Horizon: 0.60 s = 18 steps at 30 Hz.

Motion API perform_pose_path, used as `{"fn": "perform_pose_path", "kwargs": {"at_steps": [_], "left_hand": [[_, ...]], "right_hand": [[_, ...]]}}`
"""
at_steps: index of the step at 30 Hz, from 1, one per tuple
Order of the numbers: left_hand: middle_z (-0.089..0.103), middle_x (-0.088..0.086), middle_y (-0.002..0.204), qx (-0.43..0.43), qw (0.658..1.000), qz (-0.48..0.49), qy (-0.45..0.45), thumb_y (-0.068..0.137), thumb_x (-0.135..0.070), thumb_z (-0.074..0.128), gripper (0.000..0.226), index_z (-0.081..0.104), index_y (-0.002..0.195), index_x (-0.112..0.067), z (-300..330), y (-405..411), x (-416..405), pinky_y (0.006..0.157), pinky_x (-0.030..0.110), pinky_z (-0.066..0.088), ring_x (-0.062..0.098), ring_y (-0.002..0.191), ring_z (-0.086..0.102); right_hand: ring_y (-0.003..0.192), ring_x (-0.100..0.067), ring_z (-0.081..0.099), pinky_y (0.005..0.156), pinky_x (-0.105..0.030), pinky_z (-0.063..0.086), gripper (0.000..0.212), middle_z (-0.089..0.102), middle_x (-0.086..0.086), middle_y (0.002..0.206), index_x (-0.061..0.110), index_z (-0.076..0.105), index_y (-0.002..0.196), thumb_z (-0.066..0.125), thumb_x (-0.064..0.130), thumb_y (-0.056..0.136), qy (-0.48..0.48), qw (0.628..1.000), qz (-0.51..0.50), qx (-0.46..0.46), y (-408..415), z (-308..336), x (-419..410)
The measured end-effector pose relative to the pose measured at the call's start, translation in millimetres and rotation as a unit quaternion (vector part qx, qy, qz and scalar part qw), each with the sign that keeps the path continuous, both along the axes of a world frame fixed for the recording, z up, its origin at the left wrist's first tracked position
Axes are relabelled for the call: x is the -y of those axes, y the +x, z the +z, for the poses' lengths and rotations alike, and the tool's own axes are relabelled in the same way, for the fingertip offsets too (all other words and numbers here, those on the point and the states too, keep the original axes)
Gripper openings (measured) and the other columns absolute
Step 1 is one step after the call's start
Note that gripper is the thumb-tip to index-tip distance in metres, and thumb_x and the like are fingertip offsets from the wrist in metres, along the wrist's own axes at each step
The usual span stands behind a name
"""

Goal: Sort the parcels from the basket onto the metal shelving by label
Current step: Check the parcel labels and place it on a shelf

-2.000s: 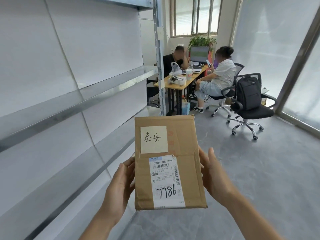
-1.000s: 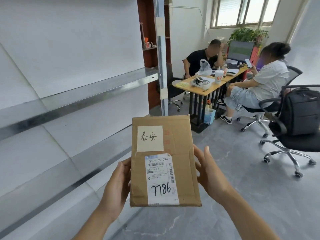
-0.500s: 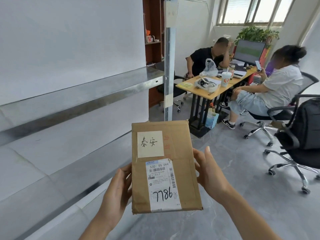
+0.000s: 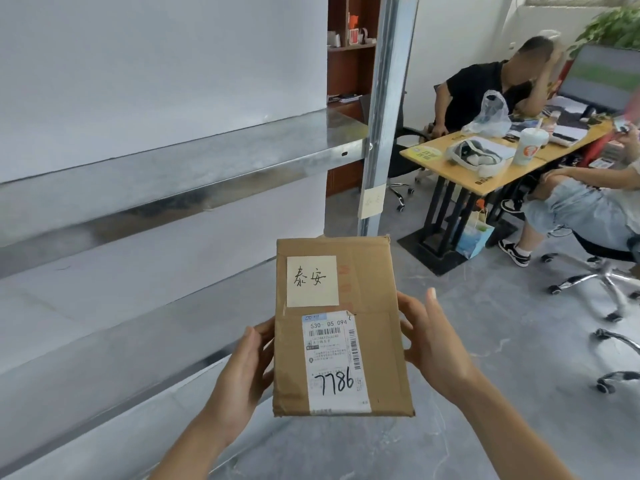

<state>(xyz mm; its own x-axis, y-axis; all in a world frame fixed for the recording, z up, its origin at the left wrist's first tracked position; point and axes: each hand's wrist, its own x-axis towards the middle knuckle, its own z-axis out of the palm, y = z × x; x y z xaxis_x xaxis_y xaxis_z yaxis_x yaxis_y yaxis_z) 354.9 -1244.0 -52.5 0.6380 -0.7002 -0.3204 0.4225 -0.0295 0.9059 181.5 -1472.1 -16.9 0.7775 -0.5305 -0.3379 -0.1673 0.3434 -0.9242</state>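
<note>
- Head view: the brown cardboard parcel (image 4: 341,327) stands tall between both hands, long side up and down.
- The left hand (image 4: 244,374) and right hand (image 4: 433,344) squeeze its two sides.
- The shiny metal shelving (image 4: 180,171) is close on the left, nearer the left hand.
- A yellow note (image 4: 371,201) is stuck on its post.

Bare metal shelving (image 4: 194,161) left; upright post (image 4: 384,109) ahead.

Parcel (image 4: 341,327) right of shelving (image 4: 180,171) (desk (image 4: 498,174) behind).
</note>
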Motion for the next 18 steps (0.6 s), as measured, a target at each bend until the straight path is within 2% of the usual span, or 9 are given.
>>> {"fn": "perform_pose_path", "kwargs": {"at_steps": [2, 4, 6, 9, 10, 11, 13, 15, 18], "left_hand": [[0.064, -0.007, 0.146, -0.012, 1.0, 0.019, 0.004, 0.104, -0.052, 0.022, 0.058, 0.059, 0.142, -0.029, -2.6, -1.2, 10.7, 0.097, 0.039, 0.044, 0.021, 0.141, 0.052], [0.06, -0.011, 0.149, -0.022, 0.999, 0.033, 0.005, 0.102, -0.055, 0.023, 0.056, 0.061, 0.14, -0.036, -2.5, -3.9, 21.1, 0.097, 0.042, 0.047, 0.019, 0.145, 0.048], [0.057, -0.016, 0.151, -0.049, 0.998, 0.047, 0.0, 0.099, -0.058, 0.027, 0.054, 0.059, 0.14, -0.043, -0.7, -6.0, 29.6, 0.094, 0.046, 0.053, 0.015, 0.146, 0.044], [0.056, -0.018, 0.152, -0.131, 0.99, 0.054, -0.008, 0.09, -0.065, 0.038, 0.055, 0.06, 0.138, -0.049, 1.2, -4.2, 35.1, 0.087, 0.043, 0.061, 0.013, 0.146, 0.042], [0.055, -0.017, 0.153, -0.158, 0.986, 0.054, -0.005, 0.085, -0.067, 0.042, 0.058, 0.059, 0.138, -0.05, 1.0, -2.1, 35.7, 0.088, 0.044, 0.061, 0.014, 0.148, 0.04], [0.053, -0.016, 0.154, -0.171, 0.984, 0.057, 0.002, 0.081, -0.069, 0.044, 0.062, 0.058, 0.138, -0.049, -0.2, 0.9, 35.6, 0.091, 0.046, 0.06, 0.015, 0.149, 0.038], [0.051, -0.015, 0.155, -0.162, 0.984, 0.067, 0.023, 0.077, -0.07, 0.048, 0.065, 0.057, 0.139, -0.049, -0.7, 9.1, 34.6, 0.097, 0.05, 0.056, 0.014, 0.147, 0.038], [0.054, -0.014, 0.154, -0.146, 0.986, 0.075, 0.032, 0.081, -0.069, 0.045, 0.06, 0.063, 0.134, -0.049, -0.1, 19.5, 33.2, 0.092, 0.049, 0.058, 0.013, 0.14, 0.045], [0.056, -0.016, 0.152, -0.123, 0.989, 0.07, 0.047, 0.087, -0.07, 0.035, 0.057, 0.066, 0.132, -0.05, 4.3, 40.2, 28.3, 0.085, 0.041, 0.061, 0.013, 0.14, 0.047]], "right_hand": [[0.135, -0.006, 0.057, 0.073, -0.028, 0.064, 0.061, 0.068, 0.027, 0.137, 0.047, 0.065, 0.127, 0.016, 0.073, 0.1, 0.011, 0.999, 0.028, -0.013, 9.7, -3.5, 21.5], [0.133, -0.004, 0.058, 0.071, -0.025, 0.064, 0.062, 0.069, 0.028, 0.134, 0.046, 0.066, 0.125, 0.016, 0.072, 0.101, 0.016, 0.999, 0.049, -0.014, 20.1, -7.3, 42.4], [0.135, -0.009, 0.059, 0.077, -0.033, 0.065, 0.066, 0.068, 0.02, 0.141, 0.039, 0.066, 0.132, 0.016, 0.069, 0.101, 0.025, 0.998, 0.06, -0.003, 31.4, -12.6, 61.7], [0.133, -0.026, 0.063, 0.082, -0.053, 0.065, 0.071, 0.067, 0.001, 0.142, 0.031, 0.059, 0.144, 0.024, 0.073, 0.099, 0.061, 0.995, 0.083, 0.007, 52.0, -17.4, 80.6], [0.129, -0.031, 0.065, 0.081, -0.057, 0.064, 0.071, 0.067, -0.006, 0.14, 0.036, 0.053, 0.148, 0.027, 0.077, 0.096, 0.062, 0.994, 0.095, 0.003, 59.3, -17.1, 84.9], [0.125, -0.034, 0.067, 0.08, -0.059, 0.064, 0.067, 0.067, -0.009, 0.137, 0.05, 0.044, 0.15, 0.029, 0.08, 0.093, 0.055, 0.993, 0.106, -0.004, 66.8, -16.3, 88.3], [0.118, -0.033, 0.069, 0.076, -0.056, 0.065, 0.056, 0.064, -0.008, 0.133, 0.073, 0.024, 0.144, 0.028, 0.08, 0.088, 0.026, 0.992, 0.122, -0.024, 80.6, -15.1, 93.8], [0.118, -0.035, 0.07, 0.076, -0.056, 0.065, 0.06, 0.063, -0.011, 0.134, 0.079, 0.015, 0.143, 0.028, 0.081, 0.085, 0.009, 0.99, 0.136, -0.039, 92.5, -16.8, 99.6], [0.121, -0.043, 0.069, 0.081, -0.061, 0.064, 0.069, 0.062, -0.017, 0.137, 0.078, 0.016, 0.148, 0.027, 0.086, 0.08, -0.002, 0.985, 0.161, -0.061, 108.1, -20.7, 105.2]]}}
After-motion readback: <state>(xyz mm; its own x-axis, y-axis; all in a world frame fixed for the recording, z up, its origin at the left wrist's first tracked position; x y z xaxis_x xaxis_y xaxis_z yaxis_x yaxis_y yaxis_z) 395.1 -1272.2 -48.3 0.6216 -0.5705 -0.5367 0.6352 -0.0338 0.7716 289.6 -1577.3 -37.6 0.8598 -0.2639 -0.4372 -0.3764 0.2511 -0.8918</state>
